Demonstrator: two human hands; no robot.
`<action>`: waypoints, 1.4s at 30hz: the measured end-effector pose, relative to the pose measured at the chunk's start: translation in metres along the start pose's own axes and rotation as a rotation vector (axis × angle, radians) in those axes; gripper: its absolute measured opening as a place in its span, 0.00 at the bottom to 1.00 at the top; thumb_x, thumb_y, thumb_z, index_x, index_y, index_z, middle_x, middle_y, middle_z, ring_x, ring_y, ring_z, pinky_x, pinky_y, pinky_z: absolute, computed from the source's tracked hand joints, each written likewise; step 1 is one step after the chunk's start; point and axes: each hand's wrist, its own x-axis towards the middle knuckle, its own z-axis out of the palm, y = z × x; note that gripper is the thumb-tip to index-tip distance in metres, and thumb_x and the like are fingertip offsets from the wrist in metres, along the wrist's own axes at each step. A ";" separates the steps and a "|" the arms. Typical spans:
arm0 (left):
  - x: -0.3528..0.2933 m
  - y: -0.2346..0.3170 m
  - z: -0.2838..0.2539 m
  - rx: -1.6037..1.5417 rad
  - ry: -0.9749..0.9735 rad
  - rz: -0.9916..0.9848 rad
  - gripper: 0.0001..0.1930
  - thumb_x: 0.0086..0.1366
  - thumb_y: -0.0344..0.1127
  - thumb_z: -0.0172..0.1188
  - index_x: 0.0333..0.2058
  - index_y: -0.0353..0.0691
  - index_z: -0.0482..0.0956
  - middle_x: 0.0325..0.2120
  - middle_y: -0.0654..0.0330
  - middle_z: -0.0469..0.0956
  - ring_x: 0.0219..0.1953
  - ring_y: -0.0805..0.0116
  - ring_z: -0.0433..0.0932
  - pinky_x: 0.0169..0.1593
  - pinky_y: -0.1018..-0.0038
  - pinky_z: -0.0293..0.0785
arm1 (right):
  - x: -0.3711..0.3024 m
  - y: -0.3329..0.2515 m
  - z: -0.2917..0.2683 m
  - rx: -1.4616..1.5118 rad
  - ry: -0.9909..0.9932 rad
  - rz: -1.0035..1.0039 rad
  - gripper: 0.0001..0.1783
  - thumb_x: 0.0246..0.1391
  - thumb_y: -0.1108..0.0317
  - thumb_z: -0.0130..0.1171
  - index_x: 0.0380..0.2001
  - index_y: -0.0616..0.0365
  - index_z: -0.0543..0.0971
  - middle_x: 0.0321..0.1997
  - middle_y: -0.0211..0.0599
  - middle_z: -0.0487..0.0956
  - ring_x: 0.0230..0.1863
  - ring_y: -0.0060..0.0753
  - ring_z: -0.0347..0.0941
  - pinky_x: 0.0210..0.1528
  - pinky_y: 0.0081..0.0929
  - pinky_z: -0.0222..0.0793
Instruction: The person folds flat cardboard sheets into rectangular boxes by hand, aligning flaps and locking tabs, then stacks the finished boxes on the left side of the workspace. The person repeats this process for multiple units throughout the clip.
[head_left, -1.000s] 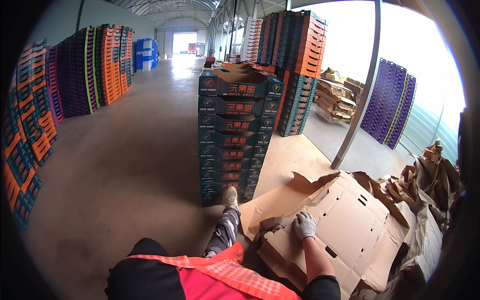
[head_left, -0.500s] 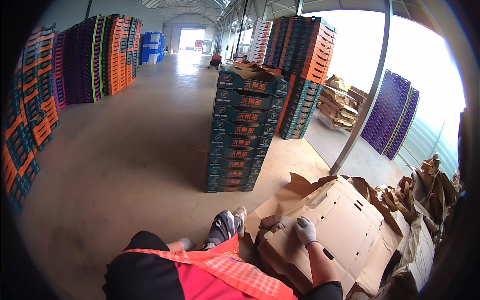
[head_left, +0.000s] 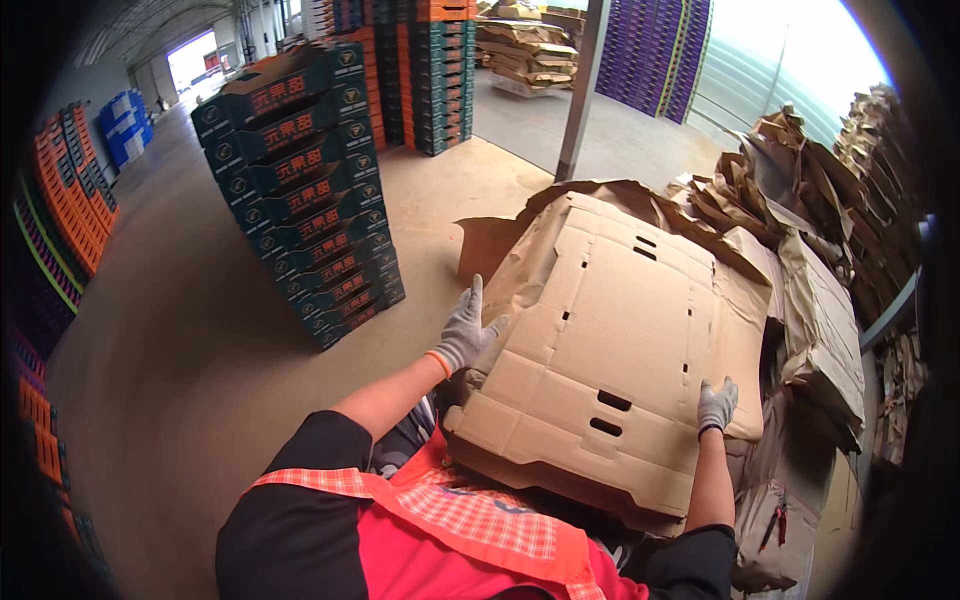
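Note:
A large flat brown cardboard sheet [head_left: 625,340] with cut slots and fold lines lies on top of a stack of similar sheets in front of me. My left hand [head_left: 464,330], in a grey glove, presses against the sheet's left edge with fingers spread. On the sheet's right edge rests my gloved right hand [head_left: 716,405], its fingers curled over the cardboard. I cannot tell how firmly either hand grips.
A tall stack of dark green printed boxes [head_left: 300,190] stands on the concrete floor to the left. Crumpled cardboard scraps [head_left: 810,230] pile up on the right. A metal post [head_left: 583,90] rises behind the sheets, and coloured crate stacks [head_left: 60,220] line the far left wall.
My view has swung right and down toward the cardboard. My left hand has come up to the sheet's left edge, and my right hand has shifted to its right edge.

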 end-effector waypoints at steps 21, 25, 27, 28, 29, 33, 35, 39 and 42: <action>0.073 0.031 -0.002 -1.433 -0.708 -0.785 0.27 0.70 0.48 0.49 0.59 0.33 0.67 0.56 0.52 0.73 0.59 0.60 0.69 0.65 0.66 0.58 | -0.052 -0.005 -0.107 0.730 -0.543 0.148 0.50 0.53 0.54 0.62 0.69 0.66 0.49 0.71 0.50 0.56 0.72 0.39 0.49 0.70 0.28 0.46; 0.055 0.014 0.000 -1.441 -0.953 -0.978 0.22 0.63 0.38 0.58 0.54 0.35 0.72 0.49 0.52 0.77 0.47 0.61 0.79 0.53 0.65 0.75 | -0.059 0.003 -0.123 1.030 -0.745 0.688 0.30 0.55 0.54 0.62 0.57 0.58 0.72 0.51 0.34 0.78 0.52 0.27 0.72 0.58 0.27 0.66; 0.049 0.019 -0.007 -1.252 -0.913 -0.869 0.23 0.61 0.36 0.59 0.54 0.34 0.71 0.48 0.52 0.78 0.46 0.62 0.79 0.51 0.67 0.77 | -0.066 0.003 -0.129 0.915 -0.736 0.419 0.27 0.54 0.60 0.62 0.55 0.59 0.73 0.50 0.32 0.79 0.51 0.26 0.73 0.58 0.26 0.66; 0.042 0.029 -0.009 -1.120 -0.845 -0.842 0.26 0.62 0.35 0.58 0.58 0.34 0.67 0.50 0.50 0.76 0.47 0.61 0.79 0.52 0.66 0.77 | -0.076 -0.001 -0.129 0.846 -0.745 0.302 0.27 0.54 0.62 0.62 0.56 0.59 0.72 0.51 0.32 0.78 0.52 0.26 0.73 0.58 0.26 0.67; 0.041 0.043 -0.010 -0.987 -0.772 -0.786 0.30 0.62 0.34 0.57 0.62 0.34 0.62 0.51 0.49 0.75 0.48 0.60 0.78 0.52 0.65 0.77 | -0.086 -0.010 -0.124 0.926 -0.741 0.354 0.27 0.55 0.67 0.60 0.58 0.61 0.71 0.53 0.33 0.77 0.53 0.26 0.72 0.58 0.26 0.66; 0.013 0.127 0.018 -0.550 -0.414 -0.614 0.34 0.62 0.37 0.57 0.65 0.31 0.57 0.54 0.46 0.73 0.50 0.57 0.77 0.54 0.68 0.72 | -0.138 -0.074 -0.068 0.662 -0.435 -0.289 0.43 0.50 0.67 0.58 0.68 0.65 0.53 0.72 0.55 0.54 0.72 0.46 0.52 0.70 0.33 0.49; -0.016 0.165 0.063 0.160 -0.240 -0.128 0.35 0.64 0.40 0.56 0.65 0.33 0.56 0.59 0.43 0.67 0.56 0.54 0.72 0.58 0.70 0.68 | -0.163 -0.104 -0.033 0.141 -0.222 -0.467 0.48 0.50 0.49 0.62 0.68 0.58 0.55 0.74 0.57 0.45 0.76 0.55 0.36 0.73 0.50 0.31; -0.012 0.115 0.079 -0.255 -0.236 -0.002 0.32 0.68 0.42 0.50 0.67 0.35 0.54 0.67 0.44 0.54 0.67 0.53 0.59 0.65 0.71 0.59 | -0.150 -0.095 -0.039 0.231 -0.173 -0.674 0.35 0.57 0.51 0.59 0.64 0.53 0.64 0.72 0.53 0.54 0.74 0.48 0.46 0.72 0.49 0.39; -0.005 0.029 0.011 -0.806 -0.233 -0.013 0.29 0.68 0.22 0.45 0.67 0.36 0.53 0.67 0.52 0.57 0.66 0.61 0.61 0.67 0.69 0.58 | -0.132 -0.041 -0.121 0.859 0.023 -0.018 0.18 0.63 0.76 0.48 0.55 0.59 0.74 0.54 0.37 0.77 0.55 0.28 0.73 0.57 0.24 0.68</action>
